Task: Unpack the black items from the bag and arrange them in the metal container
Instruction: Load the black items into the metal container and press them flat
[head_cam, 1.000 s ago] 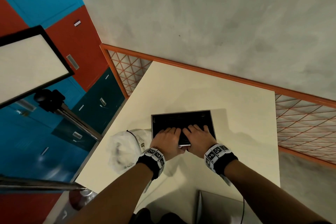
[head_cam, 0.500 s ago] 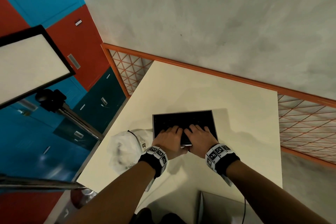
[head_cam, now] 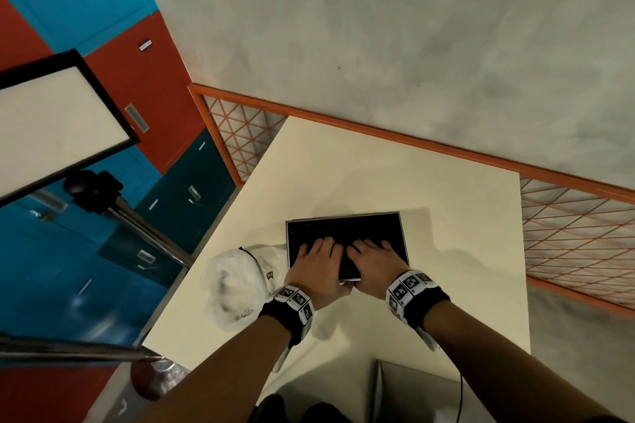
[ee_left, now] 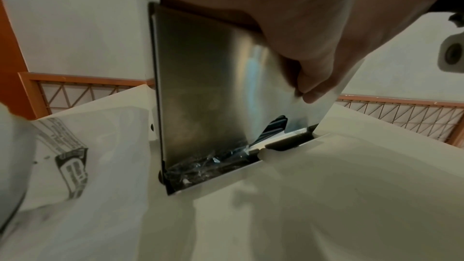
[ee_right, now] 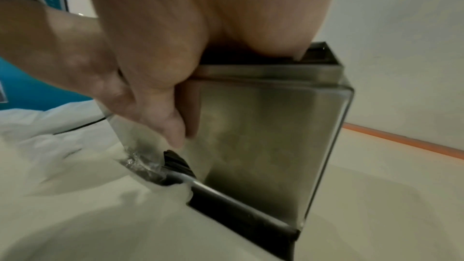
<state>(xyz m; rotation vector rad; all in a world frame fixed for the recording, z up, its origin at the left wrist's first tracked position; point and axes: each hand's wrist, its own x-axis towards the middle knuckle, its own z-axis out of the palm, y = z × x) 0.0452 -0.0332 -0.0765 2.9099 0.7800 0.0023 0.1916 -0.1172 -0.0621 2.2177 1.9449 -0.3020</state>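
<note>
A rectangular metal container (head_cam: 346,215) stands on the cream table (head_cam: 446,189), filled with black items (head_cam: 343,230). Both hands lie side by side on top of them. My left hand (head_cam: 318,259) and my right hand (head_cam: 374,256) press straight fingers onto the black items, and the thumbs hang down the near wall. In the left wrist view the steel wall (ee_left: 206,86) shows a slot at its foot with black wrapped items (ee_left: 274,127) behind it. The right wrist view shows the same wall (ee_right: 263,136) under my right hand (ee_right: 163,47). The white plastic bag (head_cam: 237,282) lies crumpled just left of the container.
An orange mesh fence (head_cam: 577,233) borders the table's far and right sides. A light panel (head_cam: 51,120) on a metal stand rises at the left, in front of blue and red lockers (head_cam: 103,10). A grey flat object (head_cam: 412,388) lies at the table's near edge.
</note>
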